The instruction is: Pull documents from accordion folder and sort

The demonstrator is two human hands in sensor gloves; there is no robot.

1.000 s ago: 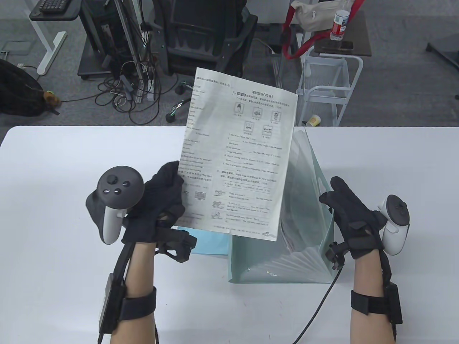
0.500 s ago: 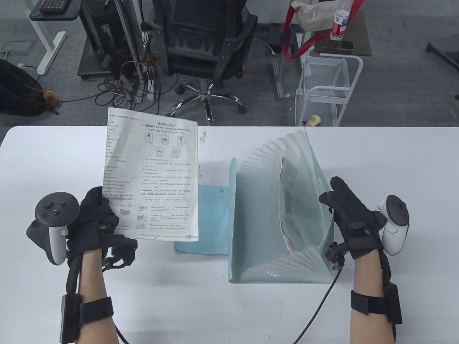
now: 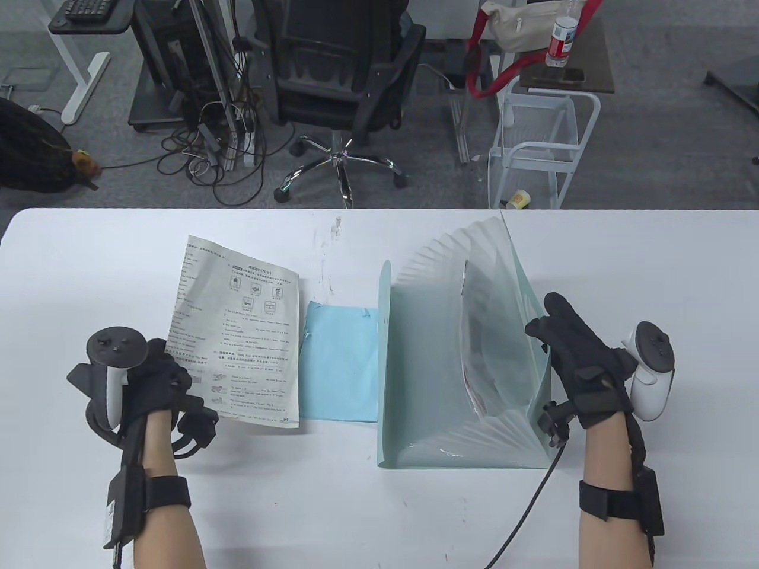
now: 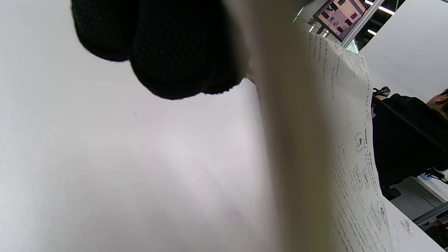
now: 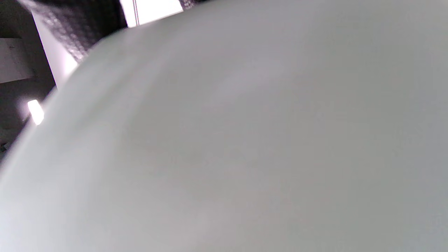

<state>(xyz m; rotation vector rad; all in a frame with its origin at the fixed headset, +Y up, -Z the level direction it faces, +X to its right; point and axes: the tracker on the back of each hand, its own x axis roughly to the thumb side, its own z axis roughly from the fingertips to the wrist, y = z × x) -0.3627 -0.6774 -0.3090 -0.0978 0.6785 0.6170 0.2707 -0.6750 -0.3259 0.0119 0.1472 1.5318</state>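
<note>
Worksheet [image 3: 237,338] hanging from the left hand [image 3: 157,379], fingers pinching its near-left corner; far edge drooping toward the table [image 3: 89,267], just left of the blue sheet [image 3: 341,361]. Thin and floppy, likely to buckle or tear; a pinch nearer mid-edge would be supporting it better. Right hand [image 3: 578,367] pressing on the accordion folder's [image 3: 468,332] right wall, fingers extended, bracing it fanned open, right of the blue sheet.
</note>
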